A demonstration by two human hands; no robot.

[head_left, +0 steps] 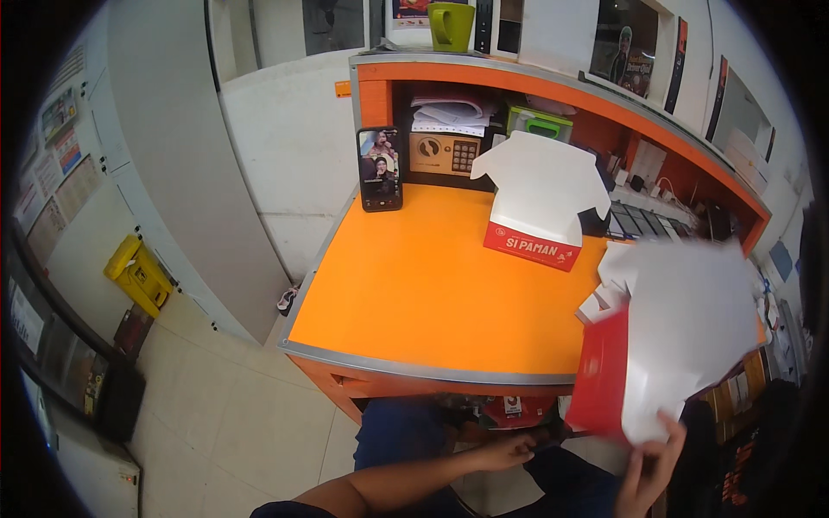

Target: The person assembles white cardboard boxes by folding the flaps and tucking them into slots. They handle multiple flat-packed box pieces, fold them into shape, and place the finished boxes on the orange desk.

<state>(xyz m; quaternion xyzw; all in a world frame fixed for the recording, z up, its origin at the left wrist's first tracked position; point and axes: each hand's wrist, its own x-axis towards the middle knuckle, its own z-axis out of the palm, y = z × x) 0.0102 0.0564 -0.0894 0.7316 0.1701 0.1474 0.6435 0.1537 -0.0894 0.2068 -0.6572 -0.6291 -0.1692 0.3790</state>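
My right hand (654,462) grips the lower edge of a red and white cardboard box (691,319), its thumb and fingers pinched on the white flap. The box is tilted and slightly blurred over the right side of the orange table. My left hand (509,451) hangs below the table's front edge, above my lap, with its fingers curled; whether anything is in them is hidden. Another red and white cardboard box (544,186) stands on the table farther back, its white lid raised. White cardboard flaps (604,298) show beside the held box.
A phone (381,169) leans upright at the back left of the orange table (414,293). Behind it, a shelf holds a small safe (443,154), papers (449,115) and a green-lidded container (541,125). A green mug (451,26) stands on top. Bags (514,412) lie beneath the table.
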